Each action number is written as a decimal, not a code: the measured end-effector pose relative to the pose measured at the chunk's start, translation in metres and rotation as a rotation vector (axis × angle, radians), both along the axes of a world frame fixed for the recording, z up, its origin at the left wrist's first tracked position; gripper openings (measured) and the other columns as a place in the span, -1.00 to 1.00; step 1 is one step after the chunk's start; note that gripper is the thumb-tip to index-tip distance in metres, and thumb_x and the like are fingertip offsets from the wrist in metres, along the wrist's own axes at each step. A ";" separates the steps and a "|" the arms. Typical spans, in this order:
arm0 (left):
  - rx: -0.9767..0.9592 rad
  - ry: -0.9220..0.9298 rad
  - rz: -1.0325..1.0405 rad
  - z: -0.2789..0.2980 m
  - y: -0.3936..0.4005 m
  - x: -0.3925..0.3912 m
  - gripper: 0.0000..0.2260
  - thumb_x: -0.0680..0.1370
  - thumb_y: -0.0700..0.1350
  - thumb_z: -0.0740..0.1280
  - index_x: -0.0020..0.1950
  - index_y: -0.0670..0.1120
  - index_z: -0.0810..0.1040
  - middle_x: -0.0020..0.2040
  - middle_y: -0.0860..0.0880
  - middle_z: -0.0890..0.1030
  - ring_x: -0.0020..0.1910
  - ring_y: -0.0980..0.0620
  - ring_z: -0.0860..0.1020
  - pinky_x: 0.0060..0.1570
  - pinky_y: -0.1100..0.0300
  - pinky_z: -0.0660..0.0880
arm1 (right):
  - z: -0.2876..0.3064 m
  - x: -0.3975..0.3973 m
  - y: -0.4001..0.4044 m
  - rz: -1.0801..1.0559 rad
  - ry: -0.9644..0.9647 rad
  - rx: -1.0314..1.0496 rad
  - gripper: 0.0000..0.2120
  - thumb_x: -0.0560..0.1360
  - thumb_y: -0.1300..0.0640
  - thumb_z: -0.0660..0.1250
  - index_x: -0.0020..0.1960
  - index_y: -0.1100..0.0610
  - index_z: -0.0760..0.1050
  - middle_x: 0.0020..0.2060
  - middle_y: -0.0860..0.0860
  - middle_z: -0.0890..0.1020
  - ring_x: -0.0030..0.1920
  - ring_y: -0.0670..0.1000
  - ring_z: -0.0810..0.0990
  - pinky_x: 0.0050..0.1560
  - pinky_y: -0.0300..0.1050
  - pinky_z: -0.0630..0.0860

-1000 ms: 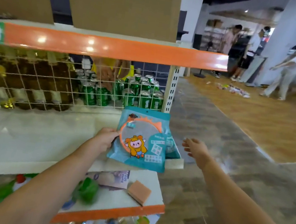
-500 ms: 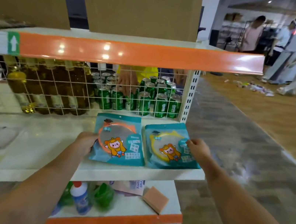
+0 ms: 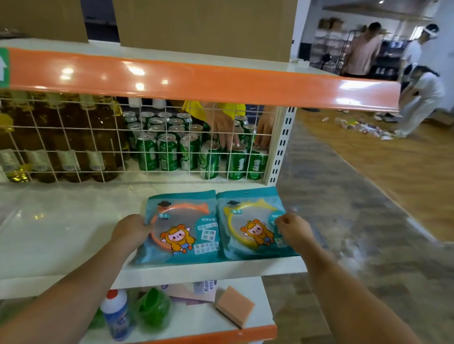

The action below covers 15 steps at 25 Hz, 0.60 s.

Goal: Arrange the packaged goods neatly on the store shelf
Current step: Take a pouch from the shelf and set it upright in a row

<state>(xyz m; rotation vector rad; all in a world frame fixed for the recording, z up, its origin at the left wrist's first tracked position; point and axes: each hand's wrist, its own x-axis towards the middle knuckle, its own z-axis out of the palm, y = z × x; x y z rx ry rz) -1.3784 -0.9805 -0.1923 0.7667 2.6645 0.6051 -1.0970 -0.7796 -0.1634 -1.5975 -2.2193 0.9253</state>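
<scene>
Shelf (image 3: pixel 61 234): two packs now lie flat side by side at its 3 o'clock end, no longer stacked; alignment is nearly done. Orange pack (image 3: pixel 181 230), held by left hand (image 3: pixel 131 231); yellow pack (image 3: pixel 250 226), pinched by right hand (image 3: pixel 295 230). Long axes run 6-to-12, tops toward 12.

Only one view, from the head, wide-angle. Looks forward and slightly down at the white shelf (image 3: pixel 61 234), close, with both forearms reaching in from the bottom edge. Takes in the floor (image 3: pixel 389 227) and the room at right, far behind.
</scene>
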 end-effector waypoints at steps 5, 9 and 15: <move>-0.018 0.108 -0.004 -0.004 0.000 -0.003 -0.62 0.52 0.09 0.34 0.14 -0.20 0.51 0.07 -0.18 0.57 0.02 -0.13 0.54 -0.08 0.08 0.46 | 0.003 0.001 -0.006 0.119 -0.199 0.061 -0.66 0.63 0.05 0.06 0.15 0.25 0.48 0.04 0.16 0.59 -0.08 0.04 0.55 -0.06 -0.13 0.53; -0.094 0.278 -0.058 0.002 0.001 0.005 -0.60 0.53 0.06 0.32 0.27 -0.14 0.43 0.20 -0.18 0.47 0.20 -0.15 0.44 0.13 0.02 0.45 | 0.005 -0.002 -0.008 0.208 -0.309 0.116 -0.65 0.63 0.05 0.03 0.21 0.20 0.49 0.11 0.14 0.57 -0.01 0.06 0.54 -0.13 -0.25 0.43; -0.116 0.452 -0.243 0.015 0.011 0.037 -0.64 0.60 0.05 0.16 0.37 0.00 0.39 0.30 -0.06 0.47 0.25 -0.08 0.42 0.15 0.07 0.42 | 0.011 -0.026 -0.017 0.411 -0.343 0.285 -0.68 0.61 0.08 0.09 0.28 0.12 0.46 0.23 0.12 0.51 0.19 0.12 0.49 0.19 -0.03 0.48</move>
